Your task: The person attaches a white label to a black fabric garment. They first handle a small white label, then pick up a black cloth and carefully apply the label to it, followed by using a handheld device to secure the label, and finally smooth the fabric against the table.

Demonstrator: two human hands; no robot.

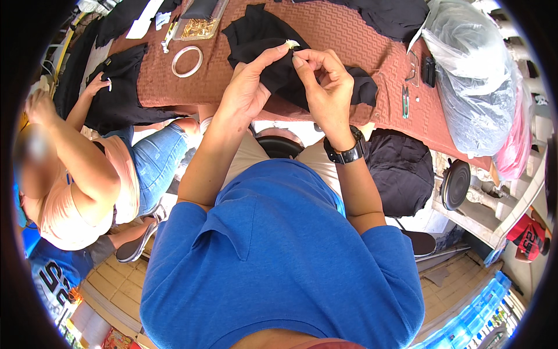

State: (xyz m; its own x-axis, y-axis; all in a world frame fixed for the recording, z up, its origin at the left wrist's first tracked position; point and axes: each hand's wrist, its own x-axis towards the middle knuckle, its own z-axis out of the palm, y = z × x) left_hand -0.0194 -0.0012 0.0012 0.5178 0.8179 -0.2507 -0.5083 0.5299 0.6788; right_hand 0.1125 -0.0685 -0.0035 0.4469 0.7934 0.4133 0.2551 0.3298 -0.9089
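A black cloth piece point(250, 35) lies over the near part of the table, its front edge raised between my hands. My left hand point(249, 87) is closed in a pinch on the cloth, thumb stretched along its edge. My right hand point(328, 87), with a black watch on the wrist, pinches the same edge just to the right. Between the fingertips sits a small pale and gold-coloured bit point(293, 44), too small to name. The fingers partly hide where the cloth is gripped.
On the brown tablecloth point(331, 26) are a clear tray of gold-coloured pieces point(199, 29), a white ring point(187, 61), eyeglasses point(412, 66) and green-handled snips point(405, 102). A large plastic bag point(471, 75) stands right. At left, a co-worker point(87, 180) handles black cloth.
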